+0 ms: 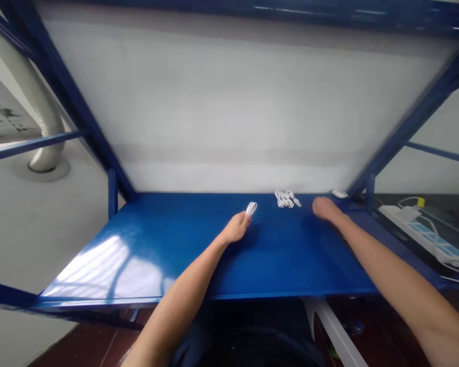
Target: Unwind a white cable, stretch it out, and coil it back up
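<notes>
My left hand (236, 228) is closed around a small coil of white cable (251, 207), which sticks out past the fingers above the blue table (168, 244). My right hand (326, 208) rests on the table to the right, fingers curled, with nothing visible in it. Between and beyond the hands, near the back wall, lies a small pile of bundled white cables (286, 199). A small white oval object (339, 193) sits at the table's back right corner, just past my right hand.
A white panel forms the back wall inside a blue metal frame (80, 112). To the right, on a dark surface, lies a white power strip (424, 234) with cords. A grey pipe (42, 122) stands at the left.
</notes>
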`<state>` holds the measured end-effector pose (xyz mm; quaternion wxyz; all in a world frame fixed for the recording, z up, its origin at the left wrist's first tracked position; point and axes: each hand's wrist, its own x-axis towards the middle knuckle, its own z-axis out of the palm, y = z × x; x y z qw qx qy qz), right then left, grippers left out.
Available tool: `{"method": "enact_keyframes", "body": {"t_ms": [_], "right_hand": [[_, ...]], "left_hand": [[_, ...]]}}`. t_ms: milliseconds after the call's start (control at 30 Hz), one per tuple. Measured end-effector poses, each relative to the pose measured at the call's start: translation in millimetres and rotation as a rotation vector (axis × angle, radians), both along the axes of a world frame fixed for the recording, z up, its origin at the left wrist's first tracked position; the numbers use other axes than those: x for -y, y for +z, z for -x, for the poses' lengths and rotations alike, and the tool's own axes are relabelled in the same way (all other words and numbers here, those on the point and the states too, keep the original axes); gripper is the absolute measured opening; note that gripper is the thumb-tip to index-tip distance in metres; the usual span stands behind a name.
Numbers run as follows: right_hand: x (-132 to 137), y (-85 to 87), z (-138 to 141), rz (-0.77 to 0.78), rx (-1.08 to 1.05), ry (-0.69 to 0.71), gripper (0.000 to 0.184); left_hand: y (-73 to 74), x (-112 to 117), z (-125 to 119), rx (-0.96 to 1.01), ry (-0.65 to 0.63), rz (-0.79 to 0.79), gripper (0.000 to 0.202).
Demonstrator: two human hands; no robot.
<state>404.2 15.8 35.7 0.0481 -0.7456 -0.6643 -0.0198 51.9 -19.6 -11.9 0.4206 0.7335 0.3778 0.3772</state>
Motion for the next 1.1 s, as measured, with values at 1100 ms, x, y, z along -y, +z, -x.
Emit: {"method": "enact_keyframes", "body": {"t_ms": [1100], "right_hand": [[45.2,-26.6,168.8,-0.278,-0.749,0.781,0.017]], "left_hand": [[13.6,-6.6,8.9,0.246,0.117,0.360,0.032]]}}
